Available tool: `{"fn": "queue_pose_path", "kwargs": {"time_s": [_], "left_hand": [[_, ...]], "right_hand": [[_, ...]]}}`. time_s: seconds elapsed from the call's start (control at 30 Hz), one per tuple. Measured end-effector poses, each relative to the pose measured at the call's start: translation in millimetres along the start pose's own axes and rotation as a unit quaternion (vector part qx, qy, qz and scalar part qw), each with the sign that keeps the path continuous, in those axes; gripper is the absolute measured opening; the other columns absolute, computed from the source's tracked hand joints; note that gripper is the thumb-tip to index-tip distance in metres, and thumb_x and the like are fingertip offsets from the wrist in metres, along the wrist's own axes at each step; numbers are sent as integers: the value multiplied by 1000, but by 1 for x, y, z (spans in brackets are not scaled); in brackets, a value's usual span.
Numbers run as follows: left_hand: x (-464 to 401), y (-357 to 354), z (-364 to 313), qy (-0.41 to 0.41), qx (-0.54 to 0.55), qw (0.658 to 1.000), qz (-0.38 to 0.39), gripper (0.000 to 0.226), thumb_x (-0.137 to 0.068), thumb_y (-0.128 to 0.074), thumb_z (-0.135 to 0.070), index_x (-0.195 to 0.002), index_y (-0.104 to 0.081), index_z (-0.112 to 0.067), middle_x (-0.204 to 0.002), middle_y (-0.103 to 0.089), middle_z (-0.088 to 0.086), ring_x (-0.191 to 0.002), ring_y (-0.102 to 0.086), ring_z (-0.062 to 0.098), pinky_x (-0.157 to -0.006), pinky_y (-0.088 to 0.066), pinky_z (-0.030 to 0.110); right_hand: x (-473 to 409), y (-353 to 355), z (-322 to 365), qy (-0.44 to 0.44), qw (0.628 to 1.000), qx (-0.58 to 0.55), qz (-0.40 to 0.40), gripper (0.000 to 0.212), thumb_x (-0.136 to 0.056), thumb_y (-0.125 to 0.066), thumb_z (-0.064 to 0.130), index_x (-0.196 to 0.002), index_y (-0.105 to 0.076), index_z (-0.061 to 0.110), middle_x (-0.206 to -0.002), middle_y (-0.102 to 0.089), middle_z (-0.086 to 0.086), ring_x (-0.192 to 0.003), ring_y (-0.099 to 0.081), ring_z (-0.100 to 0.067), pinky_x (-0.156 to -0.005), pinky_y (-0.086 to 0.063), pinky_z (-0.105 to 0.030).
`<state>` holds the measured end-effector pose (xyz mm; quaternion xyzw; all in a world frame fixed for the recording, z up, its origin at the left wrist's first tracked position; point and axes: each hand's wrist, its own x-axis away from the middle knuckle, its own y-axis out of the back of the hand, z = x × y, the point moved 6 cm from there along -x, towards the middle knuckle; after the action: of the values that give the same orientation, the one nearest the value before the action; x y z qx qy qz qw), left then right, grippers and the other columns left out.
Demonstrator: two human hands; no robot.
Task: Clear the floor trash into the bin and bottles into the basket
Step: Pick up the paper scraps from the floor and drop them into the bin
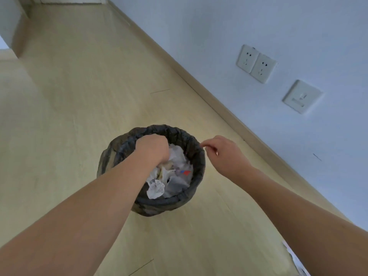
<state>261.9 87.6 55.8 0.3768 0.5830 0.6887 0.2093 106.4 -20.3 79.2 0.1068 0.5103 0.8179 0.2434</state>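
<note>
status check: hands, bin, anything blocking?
Left hand down inside the bin, fingers hidden among crumpled paper. Right hand at the rim, loosely curled, empty. Nothing blocking.

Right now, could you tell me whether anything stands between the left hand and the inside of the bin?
Nothing visible does. The left hand is already over the open bin, down among the crumpled paper trash. The right hand hovers beside the rim, apart from it.

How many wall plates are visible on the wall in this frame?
3. Two power outlets sit side by side, the left outlet touching the right outlet; a separate plate is lower right of them. More may lie outside the frame.
</note>
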Motion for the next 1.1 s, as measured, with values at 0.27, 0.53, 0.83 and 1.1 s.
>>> {"fn": "queue_pose_path", "kwargs": {"time_s": [0.27,0.53,0.83,1.1], "left_hand": [[44,36,-233,-251,58,964,-71,18,-86,-44,-9,-93,-61,-12,-80,-58,4,-76,-57,25,-66,-48,32],[101,-116,-424,-416,59,891,170,37,-90,-43,-11,-122,-58,-21,-125,-58,1,-110,-54,21,-91,-45,31],[136,-219,-478,-528,-100,833,131,41,-94,-48,-24,-135,-44,-25,-136,-39,3,-105,-59,28,-76,-45,35],[117,-224,-460,-486,-45,860,148,23,-96,-44,-26,-106,-60,-13,-126,-40,2,-101,-53,22,-78,-48,35]], "right_hand": [[199,60,-212,-379,922,-64,-45,35,-91,-43,15,-122,-59,18,-104,-62,0,-64,-55,-9,-61,-45,-25],[366,35,-324,-540,839,-34,63,30,-91,-48,9,-116,-63,5,-116,-62,-12,-111,-57,-29,-92,-46,-32],[382,1,-348,-530,845,-41,66,33,-89,-40,2,-114,-62,7,-112,-63,-12,-102,-59,-27,-84,-48,-32],[352,-5,-380,-559,826,-66,-18,39,-89,-53,23,-126,-41,13,-117,-57,-6,-98,-59,-25,-75,-47,-35]]}}
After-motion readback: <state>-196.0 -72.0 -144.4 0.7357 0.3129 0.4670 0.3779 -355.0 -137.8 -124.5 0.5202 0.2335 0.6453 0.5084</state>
